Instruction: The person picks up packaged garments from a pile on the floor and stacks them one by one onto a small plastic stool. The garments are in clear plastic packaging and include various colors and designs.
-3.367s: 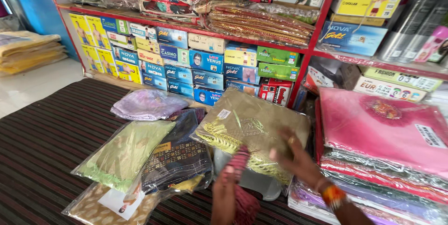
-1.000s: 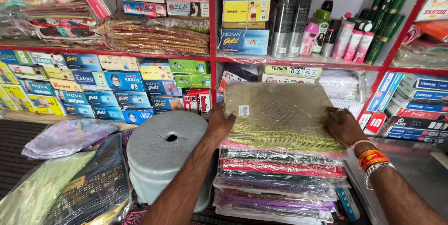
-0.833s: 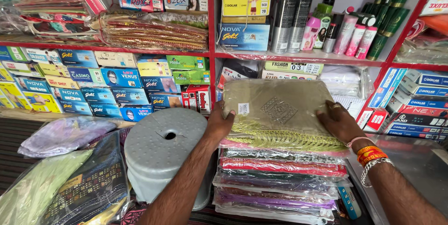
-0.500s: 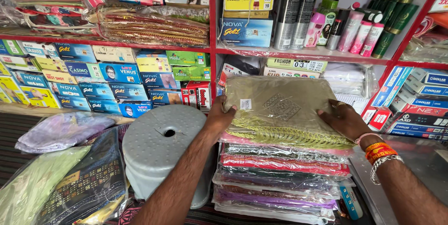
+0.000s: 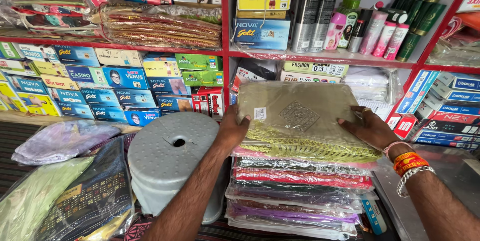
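A folded olive-green fabric packet (image 5: 300, 118) in clear plastic lies on top of a tall stack of wrapped fabrics (image 5: 295, 191). My left hand (image 5: 232, 130) grips the packet's left edge, thumb on top. On the packet's right edge rests my right hand (image 5: 370, 128), fingers spread flat; its wrist carries orange threads and a metal bracelet. Both hands hold the packet square on the stack.
A grey plastic stool (image 5: 170, 161) stands left of the stack. More wrapped fabrics (image 5: 65, 191) lie at the lower left. Red shelves (image 5: 225, 51) behind hold many small boxes, bottles and cans. A metal surface (image 5: 450, 171) sits at the right.
Earlier the packet was being lifted from the striped mat at the left; it now rests on the stack. Over the last second both hands shifted only slightly along its edges.
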